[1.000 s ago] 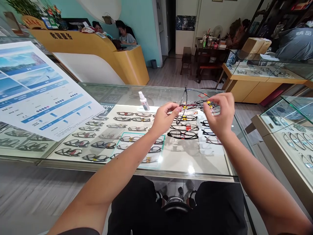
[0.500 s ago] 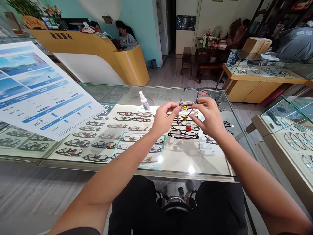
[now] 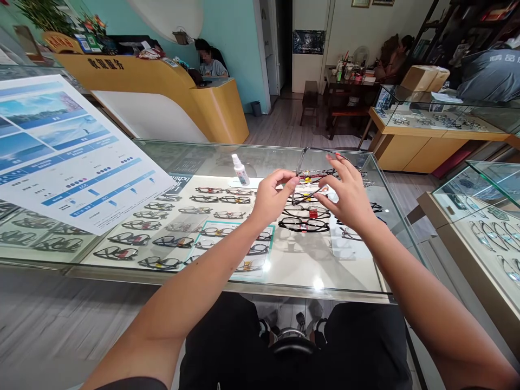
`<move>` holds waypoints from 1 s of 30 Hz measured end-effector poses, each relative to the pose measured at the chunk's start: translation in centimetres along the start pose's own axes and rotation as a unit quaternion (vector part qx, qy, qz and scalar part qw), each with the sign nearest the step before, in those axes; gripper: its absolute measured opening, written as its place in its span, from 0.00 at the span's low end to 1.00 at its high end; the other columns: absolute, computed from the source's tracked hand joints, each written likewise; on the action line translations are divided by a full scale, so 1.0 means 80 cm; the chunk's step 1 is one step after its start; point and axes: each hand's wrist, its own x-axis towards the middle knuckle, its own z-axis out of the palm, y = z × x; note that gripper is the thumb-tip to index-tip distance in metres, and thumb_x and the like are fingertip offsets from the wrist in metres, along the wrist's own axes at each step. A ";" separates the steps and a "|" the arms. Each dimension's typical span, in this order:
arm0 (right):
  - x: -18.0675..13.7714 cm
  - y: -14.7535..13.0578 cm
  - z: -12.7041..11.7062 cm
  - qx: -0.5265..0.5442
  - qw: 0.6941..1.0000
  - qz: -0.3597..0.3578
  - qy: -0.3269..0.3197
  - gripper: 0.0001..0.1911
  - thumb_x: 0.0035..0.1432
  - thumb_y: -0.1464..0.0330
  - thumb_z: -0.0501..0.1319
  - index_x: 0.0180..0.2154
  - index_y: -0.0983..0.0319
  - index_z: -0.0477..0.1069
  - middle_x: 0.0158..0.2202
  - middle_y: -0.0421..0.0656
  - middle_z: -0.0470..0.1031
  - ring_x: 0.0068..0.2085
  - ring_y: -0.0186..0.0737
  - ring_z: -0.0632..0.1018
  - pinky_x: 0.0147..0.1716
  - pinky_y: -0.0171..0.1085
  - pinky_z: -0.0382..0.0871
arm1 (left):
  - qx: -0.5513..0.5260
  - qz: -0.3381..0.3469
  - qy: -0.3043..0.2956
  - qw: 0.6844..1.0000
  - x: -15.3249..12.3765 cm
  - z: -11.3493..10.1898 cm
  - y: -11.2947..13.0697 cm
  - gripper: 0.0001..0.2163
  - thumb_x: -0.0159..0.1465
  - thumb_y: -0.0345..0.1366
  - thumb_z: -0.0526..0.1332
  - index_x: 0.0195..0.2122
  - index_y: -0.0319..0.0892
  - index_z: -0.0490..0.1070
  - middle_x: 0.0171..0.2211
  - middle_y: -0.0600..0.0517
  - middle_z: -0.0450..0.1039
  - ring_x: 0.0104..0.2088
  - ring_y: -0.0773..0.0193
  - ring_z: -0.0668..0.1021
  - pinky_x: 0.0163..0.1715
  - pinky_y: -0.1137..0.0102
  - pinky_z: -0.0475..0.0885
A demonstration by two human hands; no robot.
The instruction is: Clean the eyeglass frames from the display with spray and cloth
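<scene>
Two hands (image 3: 274, 197), one held eyeglasses pair (image 3: 301, 161), one spray bottle (image 3: 241, 172), one printed sheet (image 3: 81, 157), one bin (image 3: 255, 109)

Thin dark glasses (image 3: 301, 161) (unfolded, on edge) above the counter (image 3: 345, 273)

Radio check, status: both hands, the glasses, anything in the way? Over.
Left hand pinching eyeglasses; right hand at them, grip unclear. Eyeglasses unfolded, above display case. Spray bottle standing clear of both hands.
</scene>
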 end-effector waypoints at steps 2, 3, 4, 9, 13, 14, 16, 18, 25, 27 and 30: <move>0.000 0.001 -0.001 0.003 1.000 0.000 -0.011 0.08 0.70 0.60 0.65 0.46 0.55 0.77 0.62 0.52 0.79 0.72 0.66 0.69 0.70 0.66 0.62 | -0.007 -0.007 0.015 1.000 0.002 -0.001 -0.001 0.18 0.68 0.54 0.69 0.42 0.43 0.80 0.44 0.46 0.81 0.42 0.59 0.82 0.37 0.69 0.78; 0.000 0.002 -0.001 0.002 1.000 0.004 -0.016 0.07 0.70 0.60 0.66 0.46 0.55 0.78 0.56 0.51 0.82 0.68 0.65 0.73 0.70 0.65 0.62 | -0.013 -0.010 0.023 1.000 0.003 -0.001 -0.002 0.18 0.68 0.54 0.69 0.42 0.43 0.80 0.43 0.46 0.81 0.42 0.59 0.82 0.38 0.68 0.79; 0.000 0.004 -0.001 -0.001 1.000 0.010 -0.019 0.08 0.70 0.59 0.66 0.45 0.54 0.78 0.51 0.50 0.84 0.64 0.64 0.75 0.69 0.65 0.61 | -0.021 -0.014 0.032 0.999 0.004 -0.002 -0.003 0.18 0.68 0.55 0.69 0.42 0.43 0.80 0.43 0.46 0.81 0.41 0.60 0.82 0.39 0.68 0.79; 0.000 0.007 -0.004 -0.007 0.999 0.028 -0.026 0.14 0.73 0.55 0.63 0.39 0.55 0.81 0.39 0.47 0.86 0.45 0.55 0.80 0.67 0.62 0.60 | -0.100 -0.040 0.097 0.989 0.013 -0.007 -0.005 0.22 0.63 0.58 0.73 0.42 0.43 0.78 0.44 0.46 0.82 0.44 0.60 0.84 0.42 0.65 0.83; 0.000 0.004 -0.007 0.009 0.999 0.037 -0.036 0.17 0.72 0.54 0.64 0.33 0.54 0.81 0.33 0.44 0.85 0.36 0.50 0.78 0.67 0.61 0.59 | -0.137 -0.050 0.138 0.980 0.016 -0.009 -0.003 0.23 0.61 0.59 0.74 0.40 0.44 0.76 0.48 0.46 0.82 0.48 0.59 0.85 0.44 0.65 0.84; 0.000 0.003 -0.008 0.015 0.998 0.039 -0.042 0.17 0.71 0.54 0.65 0.32 0.54 0.81 0.31 0.44 0.85 0.35 0.49 0.78 0.67 0.61 0.59 | -0.137 -0.051 0.139 0.979 0.016 -0.009 -0.002 0.23 0.61 0.59 0.75 0.40 0.44 0.77 0.48 0.46 0.82 0.48 0.59 0.85 0.44 0.65 0.84; 0.001 0.000 -0.010 0.029 0.997 0.043 -0.053 0.16 0.69 0.55 0.67 0.31 0.54 0.81 0.29 0.43 0.84 0.36 0.50 0.79 0.69 0.63 0.57 | -0.129 -0.048 0.126 0.982 0.015 -0.008 -0.003 0.24 0.60 0.59 0.74 0.41 0.44 0.77 0.47 0.46 0.82 0.47 0.59 0.84 0.44 0.65 0.84; 0.001 -0.004 -0.011 0.038 0.997 0.043 -0.056 0.13 0.68 0.55 0.68 0.35 0.54 0.83 0.34 0.44 0.86 0.41 0.54 0.81 0.72 0.64 0.53 | -0.109 -0.042 0.098 0.988 0.013 -0.006 -0.004 0.23 0.61 0.59 0.74 0.42 0.44 0.78 0.46 0.46 0.82 0.45 0.60 0.83 0.43 0.66 0.83; 0.000 -0.033 0.003 0.152 0.988 0.037 -0.010 0.24 0.72 0.53 0.65 0.63 0.56 0.75 0.63 0.52 0.81 0.63 0.59 0.79 0.66 0.61 0.69 | -0.052 0.016 0.014 0.998 -0.004 0.011 -0.001 0.18 0.65 0.54 0.73 0.39 0.43 0.83 0.54 0.43 0.78 0.52 0.55 0.82 0.48 0.64 0.80; -0.003 -0.038 0.012 0.184 0.982 0.041 0.007 0.24 0.72 0.53 0.64 0.62 0.58 0.74 0.62 0.54 0.81 0.63 0.59 0.79 0.62 0.60 0.73 | -0.067 0.015 -0.006 0.998 -0.009 0.016 0.002 0.16 0.64 0.52 0.74 0.39 0.44 0.84 0.54 0.43 0.79 0.56 0.52 0.81 0.55 0.60 0.79; -0.006 -0.040 0.021 0.207 0.976 0.058 0.030 0.21 0.73 0.53 0.63 0.59 0.58 0.76 0.58 0.54 0.84 0.59 0.58 0.82 0.59 0.59 0.76 | -0.093 -0.004 -0.028 0.995 -0.012 0.018 0.007 0.13 0.63 0.50 0.76 0.38 0.46 0.86 0.55 0.44 0.79 0.59 0.50 0.80 0.59 0.57 0.78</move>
